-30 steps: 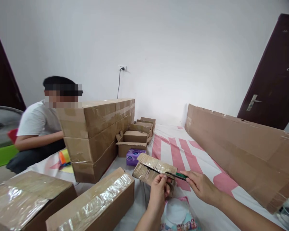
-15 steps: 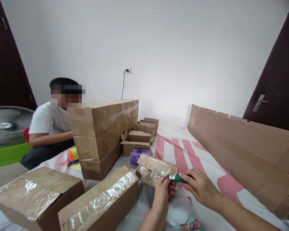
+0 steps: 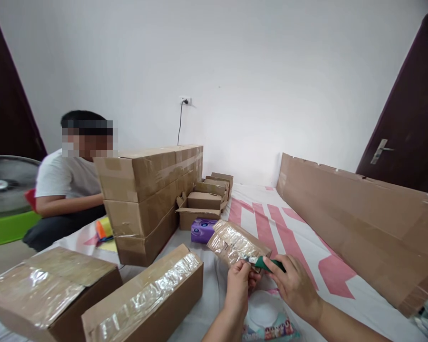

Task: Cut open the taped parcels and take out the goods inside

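A small cardboard box (image 3: 231,240) covered in shiny clear tape tilts in front of me. My left hand (image 3: 239,280) has its fingers closed at the box's near edge, gripping it there. My right hand (image 3: 294,285) is wrapped round the green handle of a utility knife (image 3: 271,264). The knife points left, its metal tip close to my left fingertips and the box's near edge; whether the blade touches the cardboard cannot be made out. Below my hands lies a pack of wipes (image 3: 266,311) with a round white lid.
Taped boxes (image 3: 146,297) lie at the left front, beside a stacked wall of boxes (image 3: 157,185). Open boxes (image 3: 199,213) and a purple tissue pack (image 3: 201,231) stand behind. A long cardboard panel (image 3: 349,213) rises at right. A person (image 3: 69,175) sits left, near a fan (image 3: 14,185).
The small box has tipped up and turned slightly clockwise in my left hand. The knife handle slants more steeply. The whole view has shifted a little to the right.
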`<action>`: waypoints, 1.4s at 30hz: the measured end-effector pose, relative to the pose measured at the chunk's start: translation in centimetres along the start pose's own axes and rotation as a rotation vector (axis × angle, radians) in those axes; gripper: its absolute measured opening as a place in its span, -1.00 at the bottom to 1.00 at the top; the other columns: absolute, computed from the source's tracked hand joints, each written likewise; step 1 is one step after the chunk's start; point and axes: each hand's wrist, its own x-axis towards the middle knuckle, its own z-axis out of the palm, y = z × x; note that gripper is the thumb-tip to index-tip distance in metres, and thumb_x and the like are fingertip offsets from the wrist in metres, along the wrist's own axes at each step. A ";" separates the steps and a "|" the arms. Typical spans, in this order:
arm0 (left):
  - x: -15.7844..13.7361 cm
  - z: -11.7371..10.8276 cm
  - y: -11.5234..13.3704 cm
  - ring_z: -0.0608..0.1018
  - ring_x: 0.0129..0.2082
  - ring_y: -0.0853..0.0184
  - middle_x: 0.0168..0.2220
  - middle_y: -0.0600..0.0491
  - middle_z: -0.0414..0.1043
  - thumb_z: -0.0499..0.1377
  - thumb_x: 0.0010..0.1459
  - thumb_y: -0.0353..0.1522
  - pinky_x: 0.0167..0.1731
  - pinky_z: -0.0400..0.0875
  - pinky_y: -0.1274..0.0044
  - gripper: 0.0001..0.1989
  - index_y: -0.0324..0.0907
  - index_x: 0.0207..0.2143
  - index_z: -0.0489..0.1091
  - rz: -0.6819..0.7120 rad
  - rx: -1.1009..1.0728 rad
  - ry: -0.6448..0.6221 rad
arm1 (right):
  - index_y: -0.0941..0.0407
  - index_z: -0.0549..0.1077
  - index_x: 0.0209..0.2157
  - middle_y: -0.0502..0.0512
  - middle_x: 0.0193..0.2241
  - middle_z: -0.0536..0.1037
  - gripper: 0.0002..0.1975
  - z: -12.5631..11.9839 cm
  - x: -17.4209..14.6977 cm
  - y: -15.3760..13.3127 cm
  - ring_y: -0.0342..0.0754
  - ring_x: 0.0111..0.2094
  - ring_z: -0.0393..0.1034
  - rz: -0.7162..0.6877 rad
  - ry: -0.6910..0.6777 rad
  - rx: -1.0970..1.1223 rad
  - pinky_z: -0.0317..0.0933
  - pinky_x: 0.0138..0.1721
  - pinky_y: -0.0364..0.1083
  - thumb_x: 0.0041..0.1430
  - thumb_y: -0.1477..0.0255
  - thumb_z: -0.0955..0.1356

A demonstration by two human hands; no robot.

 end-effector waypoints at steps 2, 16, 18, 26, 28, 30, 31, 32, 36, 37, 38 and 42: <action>-0.1 0.1 0.0 0.21 -0.81 0.55 -0.76 0.07 0.40 0.28 -0.23 -0.17 -0.74 -0.04 0.68 -0.67 -0.16 -0.64 0.21 0.001 0.009 0.004 | 0.04 0.38 0.09 0.18 -0.27 0.45 -0.63 0.3 -0.2 -0.3 0.01 -0.29 0.34 0.007 0.032 -0.044 0.26 -0.30 -0.01 0.27 0.52 0.23; 0.2 -0.5 0.3 0.31 -0.77 0.52 -0.76 0.04 0.40 0.31 -0.23 -0.15 -0.70 0.07 0.68 -0.65 -0.21 -0.64 0.29 0.028 0.073 -0.028 | 0.06 0.43 0.02 0.15 -0.10 0.57 -0.64 -0.1 1.1 0.4 0.08 -0.08 0.46 0.548 -0.218 0.667 0.38 -0.10 0.06 0.31 0.28 0.17; 0.1 -0.5 0.4 0.28 -0.79 0.53 -0.77 0.04 0.39 0.30 -0.23 -0.14 -0.72 0.04 0.68 -0.64 -0.20 -0.67 0.26 0.021 0.080 -0.033 | 0.10 0.45 -0.03 0.15 -0.17 0.59 -0.61 -0.3 1.6 1.0 0.08 -0.15 0.49 0.633 -0.206 0.783 0.41 -0.19 0.02 0.30 0.22 0.16; -0.3 -0.1 0.4 0.17 -0.86 0.54 -0.83 0.07 0.33 0.29 -0.21 -0.08 -0.77 -0.06 0.66 -0.61 -0.18 -0.65 0.27 0.030 0.113 -0.077 | 0.10 0.42 -0.30 0.06 -0.32 0.52 -0.82 -1.0 6.6 0.8 0.01 -0.27 0.41 0.435 -0.249 0.672 0.30 -0.22 -0.04 -0.01 0.42 0.41; -0.4 0.1 0.5 0.17 -0.86 0.54 -0.84 0.09 0.31 0.29 -0.22 -0.06 -0.77 -0.06 0.65 -0.60 -0.18 -0.66 0.27 0.043 0.111 -0.079 | 0.11 0.41 -0.32 0.07 -0.35 0.50 -0.87 -0.3 7.6 0.3 0.00 -0.28 0.40 0.305 -0.266 0.644 0.27 -0.23 -0.04 0.03 0.43 0.38; -0.3 0.0 0.5 0.18 -0.86 0.53 -0.84 0.10 0.30 0.29 -0.24 -0.03 -0.77 -0.05 0.64 -0.58 -0.18 -0.67 0.28 0.051 0.106 -0.076 | 0.11 0.40 -0.33 0.08 -0.37 0.50 -0.90 0.4 8.3 0.0 0.00 -0.29 0.39 0.236 -0.279 0.630 0.25 -0.25 -0.05 0.07 0.41 0.36; -0.3 -0.1 0.5 0.18 -0.86 0.53 -0.84 0.10 0.29 0.29 -0.24 -0.02 -0.77 -0.06 0.64 -0.57 -0.18 -0.67 0.28 0.050 0.105 -0.073 | 0.11 0.39 -0.33 0.07 -0.37 0.50 -0.91 0.7 8.6 -0.1 -0.01 -0.30 0.39 0.233 -0.289 0.629 0.24 -0.27 -0.06 0.08 0.41 0.34; -0.3 -0.1 0.6 0.17 -0.86 0.53 -0.85 0.10 0.28 0.28 -0.24 -0.02 -0.76 -0.07 0.64 -0.57 -0.18 -0.67 0.29 0.047 0.104 -0.069 | 0.11 0.37 -0.32 0.06 -0.37 0.51 -0.92 0.9 8.9 -0.2 -0.01 -0.31 0.39 0.242 -0.302 0.627 0.23 -0.28 -0.08 0.09 0.42 0.33; -0.3 -0.4 0.7 0.16 -0.86 0.54 -0.85 0.10 0.27 0.27 -0.21 -0.03 -0.76 -0.07 0.64 -0.59 -0.19 -0.67 0.30 0.040 0.105 -0.062 | 0.09 0.32 -0.28 0.04 -0.36 0.52 -0.90 1.3 9.6 -0.2 -0.03 -0.35 0.40 0.236 -0.335 0.583 0.20 -0.33 -0.11 0.10 0.47 0.29; -0.3 -0.4 0.7 0.17 -0.86 0.53 -0.85 0.10 0.26 0.27 -0.21 -0.04 -0.76 -0.07 0.64 -0.59 -0.19 -0.68 0.30 0.041 0.105 -0.063 | 0.09 0.32 -0.27 0.04 -0.37 0.52 -0.89 1.4 9.8 -0.2 -0.04 -0.36 0.40 0.218 -0.339 0.562 0.19 -0.34 -0.11 0.11 0.48 0.28; -0.3 -0.4 0.7 0.17 -0.86 0.53 -0.86 0.11 0.25 0.27 -0.21 -0.05 -0.76 -0.06 0.63 -0.59 -0.19 -0.69 0.30 0.041 0.106 -0.067 | 0.09 0.31 -0.27 0.04 -0.37 0.52 -0.89 1.4 10.0 0.0 -0.04 -0.38 0.40 0.191 -0.345 0.540 0.19 -0.35 -0.11 0.11 0.48 0.27; -0.3 -0.3 1.0 0.20 -0.86 0.52 -0.83 0.11 0.26 0.27 -0.22 -0.06 -0.77 -0.08 0.63 -0.60 -0.19 -0.69 0.29 0.032 0.109 -0.077 | 0.09 0.33 -0.24 0.07 -0.36 0.53 -0.79 1.5 11.0 0.8 -0.01 -0.34 0.41 0.013 -0.393 0.475 0.20 -0.32 -0.10 0.01 0.51 0.31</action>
